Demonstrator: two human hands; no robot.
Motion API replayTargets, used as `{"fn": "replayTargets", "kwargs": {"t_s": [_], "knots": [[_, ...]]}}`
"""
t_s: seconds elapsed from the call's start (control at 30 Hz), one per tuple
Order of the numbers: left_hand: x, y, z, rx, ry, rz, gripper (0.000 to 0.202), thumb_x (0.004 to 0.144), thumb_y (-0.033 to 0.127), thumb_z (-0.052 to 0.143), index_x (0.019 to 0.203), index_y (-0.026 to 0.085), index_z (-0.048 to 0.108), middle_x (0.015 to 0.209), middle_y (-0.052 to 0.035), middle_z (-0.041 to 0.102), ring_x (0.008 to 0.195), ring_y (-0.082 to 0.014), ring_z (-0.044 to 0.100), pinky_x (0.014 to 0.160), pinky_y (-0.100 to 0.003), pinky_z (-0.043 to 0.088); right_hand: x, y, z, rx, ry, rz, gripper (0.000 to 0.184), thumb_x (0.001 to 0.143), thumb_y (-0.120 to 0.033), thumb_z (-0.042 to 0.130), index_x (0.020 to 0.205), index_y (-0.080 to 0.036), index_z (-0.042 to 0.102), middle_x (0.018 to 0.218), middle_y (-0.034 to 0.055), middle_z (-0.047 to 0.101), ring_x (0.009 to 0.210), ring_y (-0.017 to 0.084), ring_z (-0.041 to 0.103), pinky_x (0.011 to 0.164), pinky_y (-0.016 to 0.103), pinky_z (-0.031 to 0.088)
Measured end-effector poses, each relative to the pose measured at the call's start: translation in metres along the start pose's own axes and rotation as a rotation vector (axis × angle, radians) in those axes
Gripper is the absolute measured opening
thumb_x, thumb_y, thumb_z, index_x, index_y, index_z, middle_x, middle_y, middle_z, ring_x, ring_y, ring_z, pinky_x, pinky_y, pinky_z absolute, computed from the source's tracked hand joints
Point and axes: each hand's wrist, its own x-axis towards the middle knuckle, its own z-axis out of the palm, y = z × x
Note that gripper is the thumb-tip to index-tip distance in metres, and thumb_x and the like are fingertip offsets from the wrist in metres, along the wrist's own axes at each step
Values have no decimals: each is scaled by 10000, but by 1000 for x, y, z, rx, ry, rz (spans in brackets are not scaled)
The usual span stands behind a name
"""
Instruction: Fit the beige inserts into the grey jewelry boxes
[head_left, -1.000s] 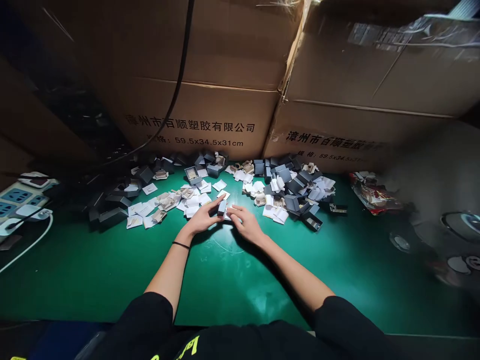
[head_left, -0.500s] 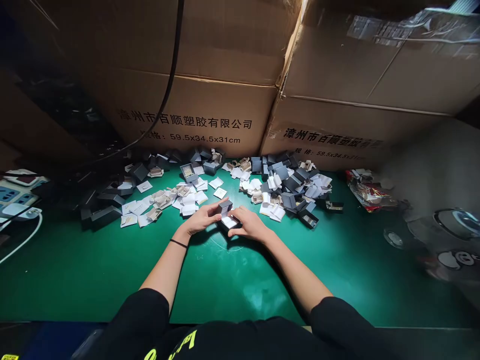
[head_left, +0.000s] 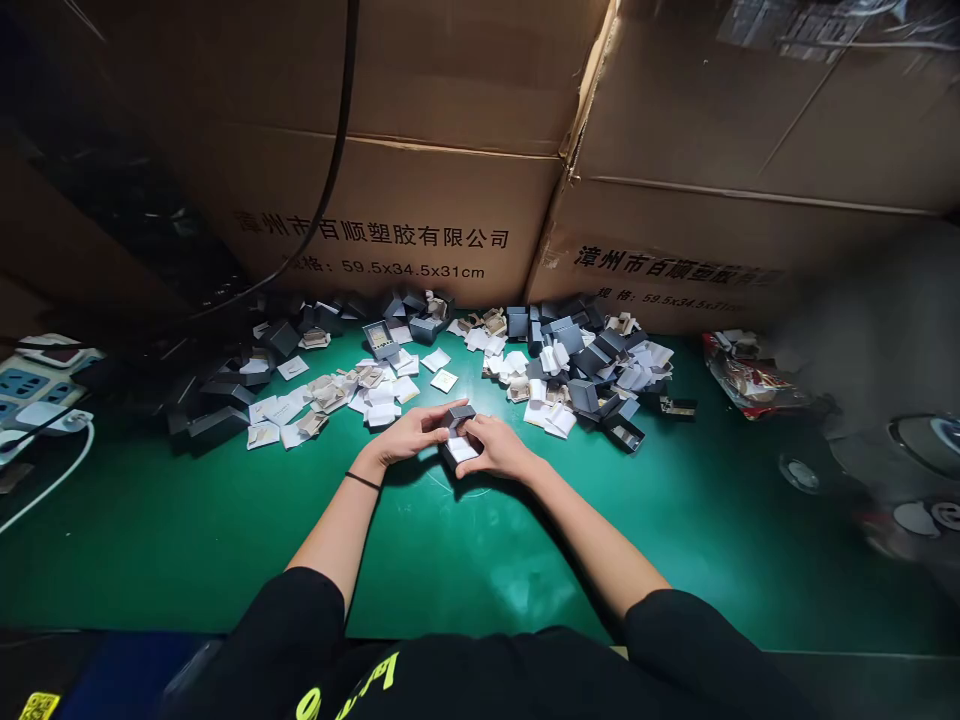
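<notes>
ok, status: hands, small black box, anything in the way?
Left hand and right hand gripping small black rectangular box. Lid raised, white interior showing. Flat square white card just beyond, not touching.

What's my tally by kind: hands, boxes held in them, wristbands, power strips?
Hands (left hand, right hand): 2
Held box: 1
Wristband: 1
Power strip: 1
Total: 5

Dark box (head_left: 460, 449), lid (head_left: 460, 412) raised, white inside
</notes>
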Motion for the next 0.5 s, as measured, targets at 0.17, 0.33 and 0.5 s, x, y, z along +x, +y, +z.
{"fn": "replayTargets", "kwargs": {"t_s": [0.17,0.33,0.5], "knots": [[1,2,2,2,136,5,716,781,476,681,1399,172,487,1395,-132,533,1248,-302,509,1053,-415,403,-3,5,5,84,77,-6,530,777,-483,715,1177,-159,590,919,71,630,868,198,547,767,305,454],[9,-2,12,-109,388,126,757,736,409,732,1405,186,457,1355,-136,556,1221,-281,523,1030,-411,428,0,9,5,260,288,81,575,864,-409,605,1364,-177,440,1180,126,599,985,214,578,855,362,491],[16,-8,21,-196,436,179,770,696,379,774,1373,172,471,1279,-145,601,1131,-262,581,998,-414,454,4,7,9,571,422,257,623,743,-441,683,1277,-189,483,1087,95,618,672,141,554,686,323,510]]}}
